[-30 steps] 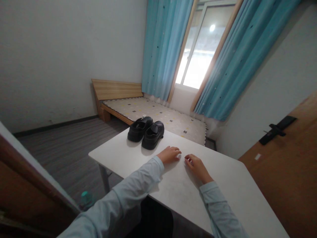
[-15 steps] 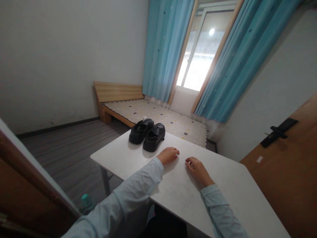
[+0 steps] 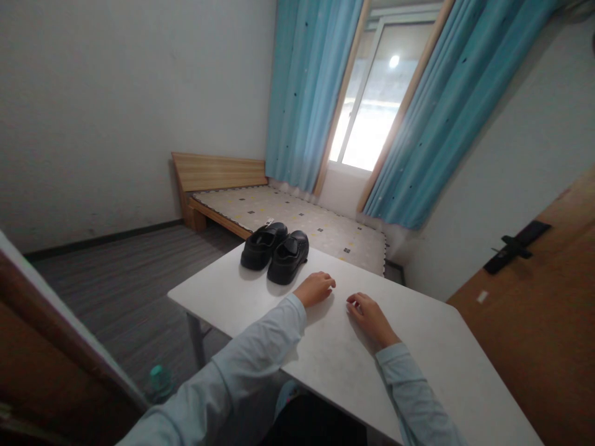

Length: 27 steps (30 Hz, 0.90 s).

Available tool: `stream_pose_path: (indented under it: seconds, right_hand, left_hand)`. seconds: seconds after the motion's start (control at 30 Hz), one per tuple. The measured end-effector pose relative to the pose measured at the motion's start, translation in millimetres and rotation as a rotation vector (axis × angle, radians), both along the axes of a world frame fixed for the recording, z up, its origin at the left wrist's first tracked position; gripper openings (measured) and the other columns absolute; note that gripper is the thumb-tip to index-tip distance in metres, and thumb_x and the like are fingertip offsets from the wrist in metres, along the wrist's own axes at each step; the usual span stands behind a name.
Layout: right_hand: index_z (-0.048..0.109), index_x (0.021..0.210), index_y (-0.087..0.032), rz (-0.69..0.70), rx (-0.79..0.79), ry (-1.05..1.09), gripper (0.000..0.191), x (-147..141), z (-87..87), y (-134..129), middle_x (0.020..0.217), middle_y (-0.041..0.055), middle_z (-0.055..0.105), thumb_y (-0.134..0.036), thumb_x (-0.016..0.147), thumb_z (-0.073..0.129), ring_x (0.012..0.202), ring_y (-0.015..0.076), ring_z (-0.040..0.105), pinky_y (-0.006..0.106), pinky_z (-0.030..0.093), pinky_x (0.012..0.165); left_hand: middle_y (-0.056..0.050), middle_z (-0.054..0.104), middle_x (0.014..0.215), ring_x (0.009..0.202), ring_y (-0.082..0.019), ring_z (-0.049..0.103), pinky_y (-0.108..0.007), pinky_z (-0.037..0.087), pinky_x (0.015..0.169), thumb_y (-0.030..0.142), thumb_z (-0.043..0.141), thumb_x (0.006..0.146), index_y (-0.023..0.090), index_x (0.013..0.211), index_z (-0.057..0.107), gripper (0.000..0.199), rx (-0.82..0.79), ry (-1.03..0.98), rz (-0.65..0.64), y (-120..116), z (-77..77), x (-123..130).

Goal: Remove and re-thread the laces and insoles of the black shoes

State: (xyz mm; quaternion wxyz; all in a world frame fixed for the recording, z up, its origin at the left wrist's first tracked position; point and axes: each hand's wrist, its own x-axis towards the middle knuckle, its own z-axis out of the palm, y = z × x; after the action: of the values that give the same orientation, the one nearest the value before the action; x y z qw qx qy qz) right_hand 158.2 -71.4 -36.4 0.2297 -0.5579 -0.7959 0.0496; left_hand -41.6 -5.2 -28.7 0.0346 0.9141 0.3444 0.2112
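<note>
Two black shoes stand side by side on the white table (image 3: 418,322), near its far left edge: the left shoe (image 3: 263,248) and the right shoe (image 3: 288,259). Just right of and nearer than the right shoe, my left hand (image 3: 316,288) rests on the tabletop, its fingers loosely curled and apart, holding nothing. My right hand (image 3: 370,317) lies on the table a short gap further right, with bent fingers slightly apart and nothing in them. Neither hand touches a shoe.
Behind the table is a bed with a patterned mattress (image 3: 325,224) and a wooden headboard (image 3: 218,172). A wooden door with a black handle (image 3: 517,248) is at the right. A bottle with a green cap (image 3: 157,371) stands on the floor at the left.
The view has shifted slightly. Both hands and the shoes keep their places on the table.
</note>
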Motion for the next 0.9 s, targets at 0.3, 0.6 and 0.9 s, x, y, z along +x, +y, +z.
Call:
stream_pose_path:
  seconds: [0.3,0.6,0.9]
  right_hand:
    - [0.062,0.084,-0.017,0.007,0.007,0.000,0.014,-1,0.6,1,0.083,0.0050,0.060,-0.020,0.083,0.047,0.076,0.0171,0.055,0.030,0.044,0.074]
    - [0.063,0.087,-0.018,0.011,-0.004,-0.026,0.015,-2,4.2,1,0.086,0.0062,0.061,-0.020,0.084,0.048,0.083,0.0187,0.055,0.031,0.043,0.079]
    - [0.063,0.088,-0.016,0.023,-0.019,-0.023,0.017,0,6.2,3,0.088,0.0069,0.061,-0.020,0.084,0.047,0.084,0.0187,0.056,0.031,0.044,0.080]
  left_hand:
    - [-0.008,0.064,0.103,0.097,-0.020,0.058,-0.034,0.044,0.089,0.017,0.054,0.082,0.017,0.099,0.064,0.020,0.008,0.013,0.008,2,4.7,3]
    - [-0.008,0.064,0.104,0.098,-0.019,0.057,-0.034,0.043,0.090,0.016,0.055,0.082,0.017,0.099,0.064,0.020,0.003,-0.003,0.029,8,8.0,4]
    - [-0.007,0.063,0.104,0.100,-0.019,0.055,-0.035,0.040,0.094,0.014,0.056,0.081,0.018,0.097,0.064,0.019,0.020,-0.046,0.065,12,5.4,2]
